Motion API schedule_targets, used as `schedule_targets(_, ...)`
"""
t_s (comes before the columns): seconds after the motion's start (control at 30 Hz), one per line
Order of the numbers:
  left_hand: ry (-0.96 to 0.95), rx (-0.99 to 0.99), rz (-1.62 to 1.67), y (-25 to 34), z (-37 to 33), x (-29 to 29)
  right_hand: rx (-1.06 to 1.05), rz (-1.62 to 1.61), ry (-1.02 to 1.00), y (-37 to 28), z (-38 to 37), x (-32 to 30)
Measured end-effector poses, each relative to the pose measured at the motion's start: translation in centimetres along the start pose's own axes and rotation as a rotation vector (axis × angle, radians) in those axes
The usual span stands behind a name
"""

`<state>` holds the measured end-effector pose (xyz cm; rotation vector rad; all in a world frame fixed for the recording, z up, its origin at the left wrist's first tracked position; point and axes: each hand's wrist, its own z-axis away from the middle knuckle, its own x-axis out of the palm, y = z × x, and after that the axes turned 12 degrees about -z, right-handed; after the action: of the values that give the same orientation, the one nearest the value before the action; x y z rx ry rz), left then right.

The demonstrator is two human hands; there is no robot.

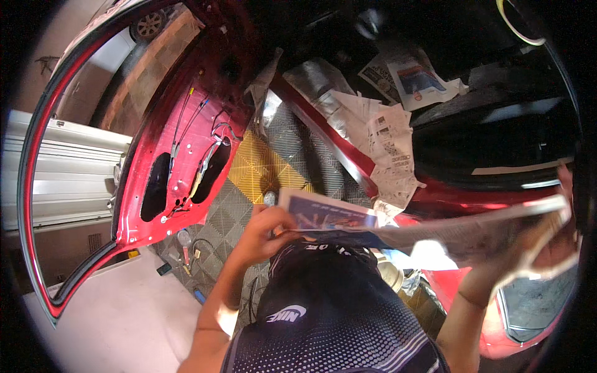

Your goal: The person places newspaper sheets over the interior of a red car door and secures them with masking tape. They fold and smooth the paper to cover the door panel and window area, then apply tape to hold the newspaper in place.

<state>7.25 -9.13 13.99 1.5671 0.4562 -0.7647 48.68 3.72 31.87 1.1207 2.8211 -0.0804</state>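
Note:
Between my two hands a sheet of newspaper [398,231] stretches across in front of my body, tilted and partly blurred. Its left end is pinched by my left hand [272,231], whose fingers are closed at the paper's edge. At the far right my right hand [541,239] grips the other end, smeared by motion and strong light. Beyond the sheet, more newspaper [390,146] lies over the red door sill [336,149] of a car.
To the left stands an open red car door [186,149], its inner panel bare with cables showing. Tools and cords lie on the grey and yellow tiled floor [261,161]. Another newspaper [423,81] lies inside the dark car. A red panel with a window [538,304] is at lower right.

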Motion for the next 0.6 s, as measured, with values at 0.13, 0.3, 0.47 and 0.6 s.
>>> schedule_targets(0.13,0.089,-0.143,-0.018,-4.7,4.3,-4.1,0.150,-0.214,-0.282,-1.5,2.7,13.8)
schedule_targets(0.3,0.181,-0.386,-0.278,-11.2,7.0,-7.4,0.703,-0.473,-0.623,-2.5,17.5,32.0)
schedule_targets(0.47,0.206,-0.433,-0.496,-17.3,5.3,-8.5,1.248,-0.544,-0.684,-6.9,36.6,44.4)
schedule_targets(0.6,0.139,-0.540,-0.518,-21.4,4.3,-9.3,1.514,-0.514,-0.657,-12.5,46.7,50.2)
